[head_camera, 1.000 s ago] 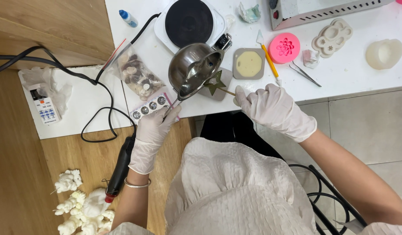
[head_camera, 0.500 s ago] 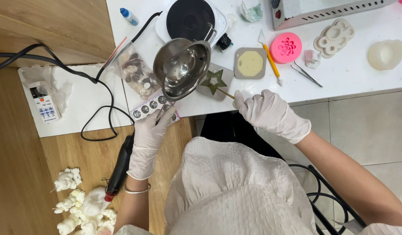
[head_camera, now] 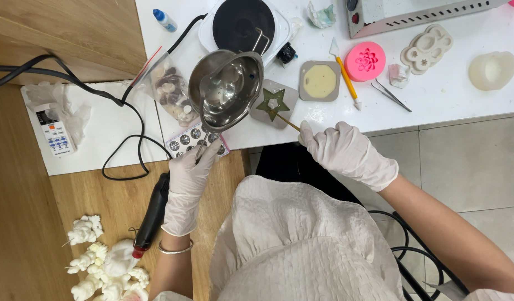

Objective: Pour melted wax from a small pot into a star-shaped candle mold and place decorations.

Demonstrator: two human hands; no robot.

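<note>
**Steel pitcher tipped over a star mould**

Gloved in white, the left hand is clamped on the handle of a steel pitcher, held tilted above the white desk. Just beside its spout lies a star mould. The right hand pinches a thin stick reaching into that star.

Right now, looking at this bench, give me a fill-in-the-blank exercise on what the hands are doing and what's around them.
1. The left hand holds a steel ____ by its handle.
2. The right hand holds a thin stick that reaches a ____-shaped mould.
3. Both hands wear white ____.
4. The round flower mould is ____ in colour.

Missing words: pouring pot; star; gloves; pink
</note>
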